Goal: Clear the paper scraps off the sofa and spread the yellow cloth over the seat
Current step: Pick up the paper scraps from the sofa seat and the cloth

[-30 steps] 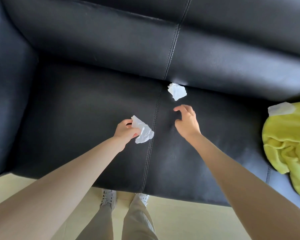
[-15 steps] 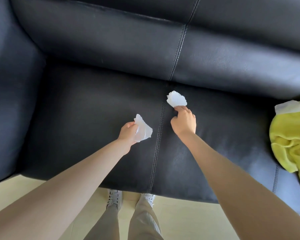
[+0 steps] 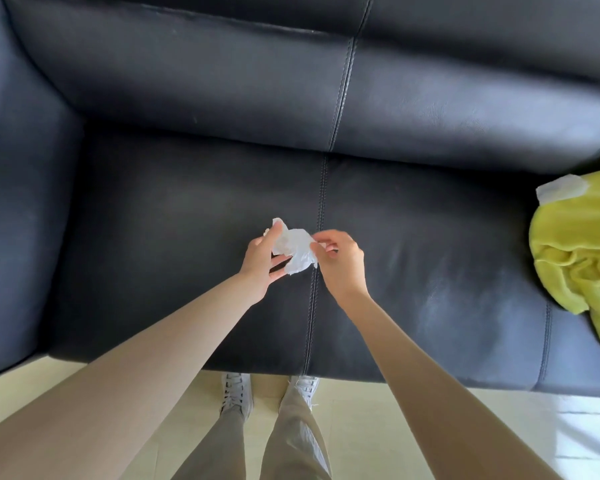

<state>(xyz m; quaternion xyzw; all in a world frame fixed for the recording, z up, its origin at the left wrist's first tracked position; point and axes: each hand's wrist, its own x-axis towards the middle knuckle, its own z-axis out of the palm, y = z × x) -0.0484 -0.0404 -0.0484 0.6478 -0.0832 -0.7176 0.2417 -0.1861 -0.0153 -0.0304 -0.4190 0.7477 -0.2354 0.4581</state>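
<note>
White crumpled paper scraps (image 3: 295, 249) are bunched together above the middle seam of the black leather sofa seat (image 3: 174, 237). My left hand (image 3: 262, 259) grips them from the left and my right hand (image 3: 340, 261) pinches them from the right. Where one scrap ends and the other begins is not distinguishable. The yellow cloth (image 3: 579, 261) lies crumpled on the seat at the far right. Another white scrap (image 3: 560, 190) rests on the cloth's upper edge.
The sofa backrest (image 3: 343, 88) rises behind the seat and an armrest (image 3: 21, 202) closes the left side. Pale floor (image 3: 413, 427) runs along the sofa's front edge, where my legs and white shoes (image 3: 238, 393) stand.
My right hand picked the scrap up from the back of the seat and brought it to the scrap in my left hand. Both hands now meet over the seam.
</note>
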